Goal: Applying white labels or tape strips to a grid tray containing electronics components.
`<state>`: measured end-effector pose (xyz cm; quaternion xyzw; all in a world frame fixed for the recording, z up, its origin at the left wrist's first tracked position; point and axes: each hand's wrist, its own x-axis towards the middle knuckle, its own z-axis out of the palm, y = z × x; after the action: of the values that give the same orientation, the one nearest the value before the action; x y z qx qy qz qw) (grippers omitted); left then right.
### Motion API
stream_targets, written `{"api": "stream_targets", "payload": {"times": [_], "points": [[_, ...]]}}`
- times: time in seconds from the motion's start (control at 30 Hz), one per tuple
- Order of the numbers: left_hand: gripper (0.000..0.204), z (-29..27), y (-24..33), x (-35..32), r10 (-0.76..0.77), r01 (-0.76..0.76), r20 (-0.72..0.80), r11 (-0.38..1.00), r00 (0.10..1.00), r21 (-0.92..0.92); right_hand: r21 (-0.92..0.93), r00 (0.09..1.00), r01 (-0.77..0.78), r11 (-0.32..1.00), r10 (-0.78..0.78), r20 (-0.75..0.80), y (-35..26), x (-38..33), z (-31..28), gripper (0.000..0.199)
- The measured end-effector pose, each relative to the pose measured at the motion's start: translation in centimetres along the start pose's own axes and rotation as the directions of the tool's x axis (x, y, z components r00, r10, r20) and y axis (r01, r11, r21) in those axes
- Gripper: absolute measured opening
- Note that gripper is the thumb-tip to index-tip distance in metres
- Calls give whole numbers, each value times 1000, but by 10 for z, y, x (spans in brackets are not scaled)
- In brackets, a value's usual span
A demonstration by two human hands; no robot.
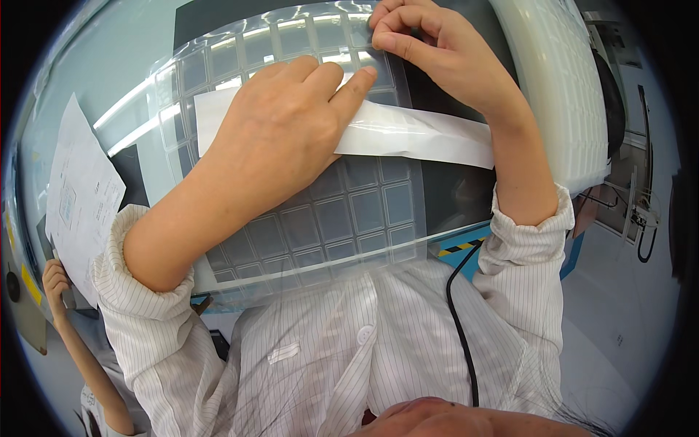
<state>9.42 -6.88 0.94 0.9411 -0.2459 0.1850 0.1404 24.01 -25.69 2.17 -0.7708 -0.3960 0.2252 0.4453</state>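
A clear plastic tray (300, 224) with rows of rectangular pockets lies in front of me. Across it runs a long white paper strip (429, 137), glossy in part, its right end reaching my right wrist. Over the strip my left hand (284, 109) is closed, fingers curled and thumb pointing right. The strip passes into its grip; the fingertips are hidden. At the tray's far right corner my right hand (429, 36) has thumb and forefinger pinched together above a pocket. Whatever sits between those fingertips is too small to make out.
Stacked translucent trays (561, 87) stand at the right. A printed sheet (84, 197) lies at the left, near another person's hand (55, 288). Dark mats (455, 186) lie beneath the tray. A black cable (459, 306) hangs before my striped coat.
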Motion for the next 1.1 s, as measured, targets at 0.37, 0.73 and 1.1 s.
{"api": "stream_targets", "payload": {"times": [0.37,0.73,1.1], "points": [[43,-4,0,2,45,-44,-48,999,998,4,-345,955,68,936,-161,-247,-1,-4,21,14],[40,-19,12,-8,26,14,-233,986,972,169,-71,972,228,971,-231,-47,-69,-60,21,9],[30,-10,43,-17,19,-6,-162,997,987,79,-41,988,151,988,-152,-22,-48,-58,-6,10]]}}
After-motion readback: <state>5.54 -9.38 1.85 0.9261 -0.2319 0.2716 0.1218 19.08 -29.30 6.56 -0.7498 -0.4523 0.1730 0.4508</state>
